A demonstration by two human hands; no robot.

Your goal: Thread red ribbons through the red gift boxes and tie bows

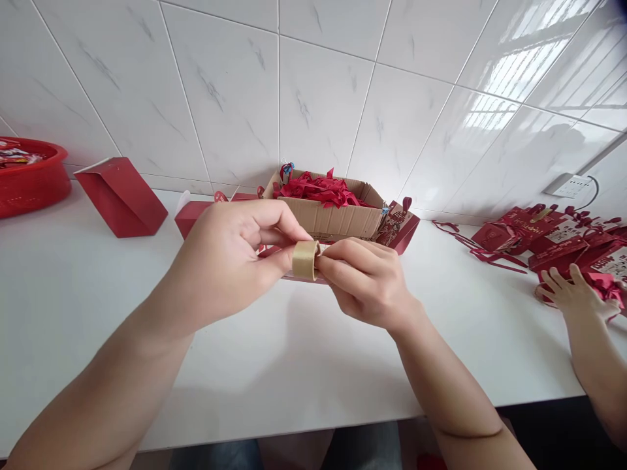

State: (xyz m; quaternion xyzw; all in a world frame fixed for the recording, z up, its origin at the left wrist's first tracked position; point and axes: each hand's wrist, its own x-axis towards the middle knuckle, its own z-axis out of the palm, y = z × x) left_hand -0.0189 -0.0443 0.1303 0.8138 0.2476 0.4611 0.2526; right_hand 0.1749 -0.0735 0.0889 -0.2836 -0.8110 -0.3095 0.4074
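A small roll of yellowish clear tape point(304, 260) is held up above the table, between both hands. My left hand point(230, 261) pinches the roll's left side between thumb and fingers. From the right, my right hand point(367, 277) has its fingers closed at the roll's open side, fingertips touching its rim; whether they grip the tape's end is hidden. Behind my hands stands a cardboard box point(343, 220) full of crumpled red ribbons point(318, 188). Something red and flat lies partly covered behind the tape.
A red box point(122, 199) and a red plastic basin point(34, 179) of wrapped items stand at the left. Another red box point(399, 225) leans by the carton. At right, a co-worker's hand point(580, 294) touches red boxes with ribbons point(533, 228). A tiled wall point(323, 98) borders the white table point(294, 365).
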